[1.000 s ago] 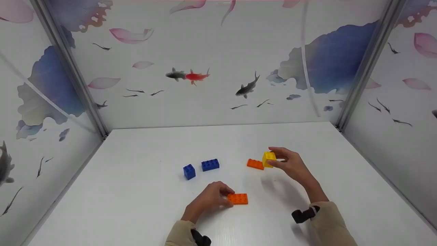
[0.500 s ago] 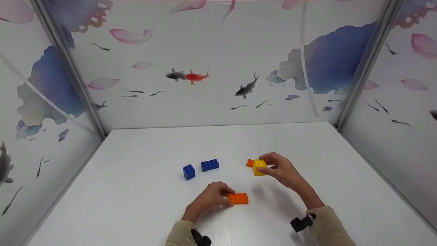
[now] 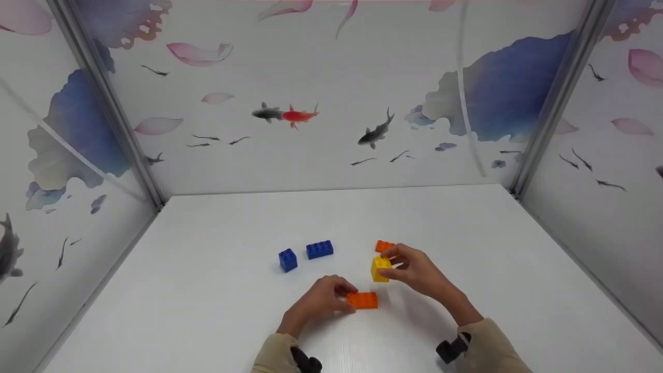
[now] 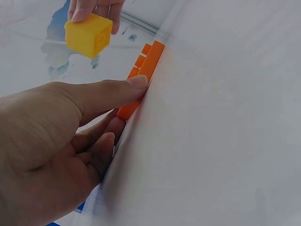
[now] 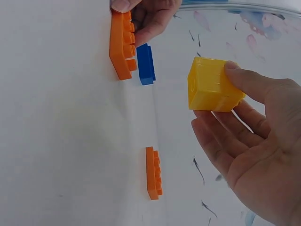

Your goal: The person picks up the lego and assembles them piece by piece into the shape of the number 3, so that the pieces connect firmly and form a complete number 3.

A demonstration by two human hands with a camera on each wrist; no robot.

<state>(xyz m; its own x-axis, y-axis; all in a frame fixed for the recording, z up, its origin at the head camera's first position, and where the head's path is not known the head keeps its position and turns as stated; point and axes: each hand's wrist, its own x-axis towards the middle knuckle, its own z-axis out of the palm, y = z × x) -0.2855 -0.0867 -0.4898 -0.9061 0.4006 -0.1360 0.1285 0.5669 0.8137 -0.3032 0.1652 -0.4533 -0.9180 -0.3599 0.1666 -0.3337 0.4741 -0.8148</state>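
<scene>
My left hand (image 3: 322, 299) pinches one end of a flat orange toy brick (image 3: 363, 300) that lies on the table, its studs up. In the left wrist view the thumb (image 4: 113, 94) presses along the side of that brick. Above and behind it, my right hand (image 3: 418, 270) holds a yellow cube-shaped toy brick (image 3: 380, 270) between thumb and fingers, off the table. The right wrist view shows the yellow brick (image 5: 214, 84) apart from the orange one (image 5: 121, 44). A second flat orange brick (image 3: 384, 246) lies behind the right hand, partly hidden by it in the head view.
Two blue bricks stand farther back on the white table (image 3: 217, 290): a small one (image 3: 288, 260) and a longer one (image 3: 319, 249). White panels with painted fish (image 3: 300, 115) and petals enclose the table at the back and both sides.
My right hand has brought the yellow brick left and nearer to me, from beside the rear orange brick toward the one at my left hand. The left hand has stayed in place.
</scene>
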